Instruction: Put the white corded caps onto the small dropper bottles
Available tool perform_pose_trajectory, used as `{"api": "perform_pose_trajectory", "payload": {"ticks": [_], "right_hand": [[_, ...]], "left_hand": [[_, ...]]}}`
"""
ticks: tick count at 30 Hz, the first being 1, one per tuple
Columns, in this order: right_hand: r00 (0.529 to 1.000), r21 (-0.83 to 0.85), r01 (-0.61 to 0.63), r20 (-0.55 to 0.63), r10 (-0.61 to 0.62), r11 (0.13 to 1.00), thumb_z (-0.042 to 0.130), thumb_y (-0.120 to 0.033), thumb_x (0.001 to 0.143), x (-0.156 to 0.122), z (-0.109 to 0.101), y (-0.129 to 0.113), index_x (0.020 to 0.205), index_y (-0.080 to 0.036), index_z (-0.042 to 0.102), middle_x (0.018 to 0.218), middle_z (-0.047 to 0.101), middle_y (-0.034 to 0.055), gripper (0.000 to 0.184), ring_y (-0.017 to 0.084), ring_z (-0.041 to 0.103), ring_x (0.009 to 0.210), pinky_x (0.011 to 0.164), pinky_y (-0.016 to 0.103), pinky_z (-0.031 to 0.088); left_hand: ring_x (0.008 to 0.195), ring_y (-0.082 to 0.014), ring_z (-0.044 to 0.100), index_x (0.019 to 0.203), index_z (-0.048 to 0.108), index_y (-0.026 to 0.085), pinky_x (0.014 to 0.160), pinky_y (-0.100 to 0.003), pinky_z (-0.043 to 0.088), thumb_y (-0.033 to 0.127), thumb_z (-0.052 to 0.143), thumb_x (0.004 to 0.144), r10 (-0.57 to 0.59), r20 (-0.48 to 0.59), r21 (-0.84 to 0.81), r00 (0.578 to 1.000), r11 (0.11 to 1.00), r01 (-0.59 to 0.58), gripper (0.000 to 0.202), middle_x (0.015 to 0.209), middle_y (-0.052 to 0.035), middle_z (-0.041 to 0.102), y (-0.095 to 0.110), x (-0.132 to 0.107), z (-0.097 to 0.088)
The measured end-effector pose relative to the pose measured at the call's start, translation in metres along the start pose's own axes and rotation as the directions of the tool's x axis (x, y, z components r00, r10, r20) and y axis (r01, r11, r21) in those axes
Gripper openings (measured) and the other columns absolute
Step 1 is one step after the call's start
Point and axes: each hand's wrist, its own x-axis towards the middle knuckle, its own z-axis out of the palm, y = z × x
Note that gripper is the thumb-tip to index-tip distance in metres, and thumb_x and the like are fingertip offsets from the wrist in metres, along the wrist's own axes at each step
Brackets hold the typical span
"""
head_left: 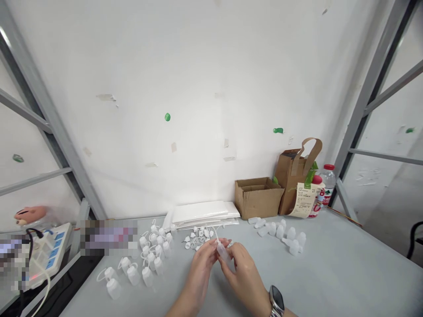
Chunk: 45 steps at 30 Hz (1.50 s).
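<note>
A small translucent plastic bottle (224, 252) is held tilted between my two hands, its neck up and to the left. A thin white strap stands up from its neck. My left hand (205, 259) has its fingers closed around the neck end. My right hand (242, 264) grips the body from the right. Just beyond my hands lies a pile of loose white caps with straps (199, 237). Several bottles with caps and looped straps (151, 259) stand to the left. To the right, several bottles without visible caps (280, 230) stand or lie on the grey table (333, 273).
Flat white packets (201, 213) lie against the wall. A cardboard box (259, 204), a brown paper bag (288, 185) and a red-capped water bottle (328, 178) stand at the back right. A power strip (54, 251) with cables sits at far left.
</note>
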Motion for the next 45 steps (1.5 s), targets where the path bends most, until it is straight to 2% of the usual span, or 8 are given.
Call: {"api": "perform_pose_trajectory", "payload": {"ticks": [7,12,16,20,25,33,40,45], "right_hand": [[0.988,-0.091,0.147,-0.030,-0.150,0.985,0.040,-0.019,0.090,0.000,-0.002,-0.004,0.090,-0.020,0.052,0.072,0.058,0.0045,0.013,0.018,0.055,0.066,0.057,0.028,0.046],[0.999,0.043,-0.040,0.027,0.039,0.998,0.046,-0.021,0.086,-0.002,-0.001,-0.003,0.072,-0.020,0.049,0.066,0.055,0.0019,0.013,0.016,0.052,0.061,0.055,0.026,0.042],[0.962,0.201,-0.255,0.155,0.226,0.946,0.053,-0.025,0.081,0.001,-0.004,-0.006,0.069,-0.019,0.051,0.067,0.056,0.0013,0.013,0.014,0.049,0.060,0.056,0.025,0.040],[0.860,0.441,-0.503,0.336,0.383,0.743,0.061,-0.030,0.074,0.009,-0.005,-0.008,0.064,-0.018,0.053,0.060,0.054,-0.0020,0.017,0.012,0.046,0.056,0.055,0.023,0.037],[0.765,0.604,-0.644,0.506,0.398,0.469,0.069,-0.043,0.065,0.017,-0.004,-0.004,0.059,-0.016,0.056,0.049,0.052,-0.0032,0.031,0.009,0.040,0.045,0.047,0.023,0.031],[0.736,0.725,-0.667,0.607,0.301,0.169,0.074,-0.038,0.064,0.019,-0.007,-0.006,0.056,-0.013,0.062,0.050,0.055,-0.0018,0.028,0.006,0.040,0.043,0.048,0.021,0.026],[0.721,0.734,-0.676,0.677,0.147,-0.065,0.074,-0.034,0.065,0.015,-0.009,-0.010,0.057,-0.011,0.065,0.052,0.055,0.0003,0.026,0.006,0.042,0.043,0.049,0.022,0.024],[0.725,0.722,-0.675,0.687,0.043,-0.154,0.074,-0.035,0.067,0.014,-0.006,-0.010,0.077,-0.008,0.071,0.050,0.050,-0.0012,0.029,0.006,0.038,0.045,0.051,0.022,0.023]], "left_hand": [[0.107,-0.0285,0.058,0.088,0.071,0.013,0.100,-0.041,0.034,0.031,0.060,0.072,-0.031,0.010,-0.023,0.999,0.999,0.031,0.026,0.098,-0.0117,0.072,-0.005,0.002,-0.005],[0.107,-0.0293,0.057,0.086,0.070,0.013,0.098,-0.042,0.035,0.030,0.059,0.071,-0.058,0.042,-0.070,0.997,0.996,0.061,0.025,0.099,-0.0122,0.071,-0.011,0.004,-0.007],[0.105,-0.0287,0.058,0.082,0.070,0.013,0.096,-0.040,0.037,0.028,0.060,0.069,-0.085,0.048,-0.076,0.995,0.993,0.088,0.022,0.095,-0.0107,0.072,-0.010,0.005,-0.007],[0.103,-0.0288,0.059,0.079,0.069,0.012,0.091,-0.038,0.039,0.028,0.061,0.067,-0.114,0.011,-0.095,0.993,0.989,0.115,0.021,0.087,-0.0110,0.072,-0.009,0.008,-0.009],[0.106,-0.0280,0.057,0.075,0.068,0.013,0.088,-0.037,0.040,0.025,0.056,0.069,-0.169,0.007,-0.145,0.986,0.975,0.168,0.018,0.087,-0.0116,0.072,-0.007,0.011,-0.012],[0.090,-0.0210,0.060,0.084,0.067,0.012,0.075,-0.030,0.043,0.021,0.048,0.076,-0.272,0.000,-0.248,0.962,0.932,0.263,0.023,0.083,-0.0094,0.069,-0.005,0.011,-0.011],[0.056,-0.0132,0.053,0.115,0.056,0.012,0.056,-0.026,0.042,0.021,0.047,0.077,-0.319,0.017,-0.281,0.948,0.908,0.311,0.041,0.073,-0.0052,0.063,-0.001,0.007,-0.007],[0.066,-0.0156,0.059,0.120,0.051,0.011,0.058,-0.026,0.044,0.020,0.044,0.079,-0.344,0.000,-0.249,0.939,0.909,0.333,0.043,0.072,-0.0063,0.063,0.004,0.004,-0.003]]}}
